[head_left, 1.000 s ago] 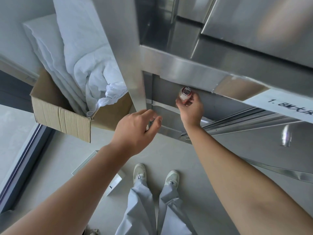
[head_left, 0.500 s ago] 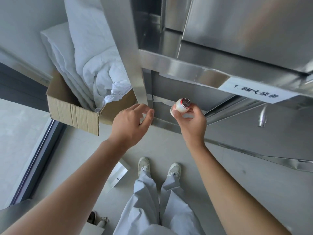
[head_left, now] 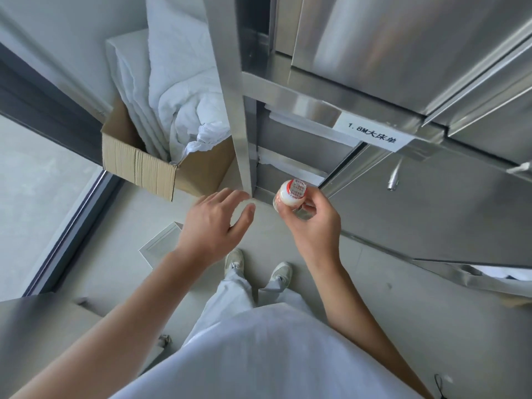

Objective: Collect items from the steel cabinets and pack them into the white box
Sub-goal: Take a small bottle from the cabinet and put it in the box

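Note:
My right hand [head_left: 309, 223] grips a small white bottle [head_left: 290, 194] with a red-printed foil cap, held in front of the open lower compartment of the steel cabinet [head_left: 403, 53]. My left hand [head_left: 214, 226] hovers just to the left of it, fingers spread and holding nothing. Under my left forearm, a white box [head_left: 161, 244] lies on the floor, partly hidden by the arm. White folded linen shows on the shelves inside the open compartment [head_left: 290, 165].
A cardboard box [head_left: 138, 164] stuffed with white bedding [head_left: 178, 90] stands on the floor left of the cabinet. A labelled cabinet door with a metal handle [head_left: 393, 180] is to the right. A window frame runs along the left. My feet stand below.
My right hand has drawn the bottle out of the cabinet and down toward me. My left hand has opened and dropped away from the cabinet edge. The view has tilted downward.

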### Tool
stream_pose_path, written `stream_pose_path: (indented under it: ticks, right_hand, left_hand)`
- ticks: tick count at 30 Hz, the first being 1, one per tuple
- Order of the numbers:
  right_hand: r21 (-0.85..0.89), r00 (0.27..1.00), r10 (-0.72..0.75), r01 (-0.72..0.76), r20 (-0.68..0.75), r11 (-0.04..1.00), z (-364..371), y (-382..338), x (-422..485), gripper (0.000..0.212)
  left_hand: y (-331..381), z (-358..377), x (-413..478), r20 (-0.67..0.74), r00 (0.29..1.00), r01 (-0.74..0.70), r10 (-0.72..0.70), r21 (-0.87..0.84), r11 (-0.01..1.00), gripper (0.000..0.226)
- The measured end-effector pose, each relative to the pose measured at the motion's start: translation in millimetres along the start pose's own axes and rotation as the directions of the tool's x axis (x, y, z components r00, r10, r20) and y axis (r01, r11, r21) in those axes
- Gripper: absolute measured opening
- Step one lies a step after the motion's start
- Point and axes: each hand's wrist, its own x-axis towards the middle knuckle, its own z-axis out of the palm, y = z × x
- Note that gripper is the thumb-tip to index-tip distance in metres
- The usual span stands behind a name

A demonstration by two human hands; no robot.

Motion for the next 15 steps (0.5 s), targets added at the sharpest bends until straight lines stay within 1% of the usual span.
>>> stream_pose_path:
  ticks: [4, 7, 10, 15]
  right_hand:
    - [-0.043, 0.99, -0.122, 0.125, 0.069, 0.991, -5, -13, 3, 0.034]
    - [-0.035, 0.968, -0.211, 0.218, 0.136, 0.975, 2, -25, 3, 0.034]
    - [-0.03, 0.93, -0.304, 0.317, 0.204, 0.948, 12, -42, -1, 0.033]
    - [-0.03, 0.851, -0.407, 0.441, 0.333, 0.897, 25, -79, -12, 0.034]
  left_hand:
    - [6, -8, -22, -0.062, 0.995, 0.076, -0.076, -0.001, 0.997, 0.044]
    - [4, -20, -36, -0.111, 0.986, 0.125, -0.122, 0.016, 0.992, 0.044]
    - [0, -36, -52, -0.163, 0.976, 0.156, -0.146, 0.047, 0.987, 0.044]
    - [-13, -71, -84, -0.244, 0.95, 0.221, -0.196, 0.079, 0.972, 0.047]
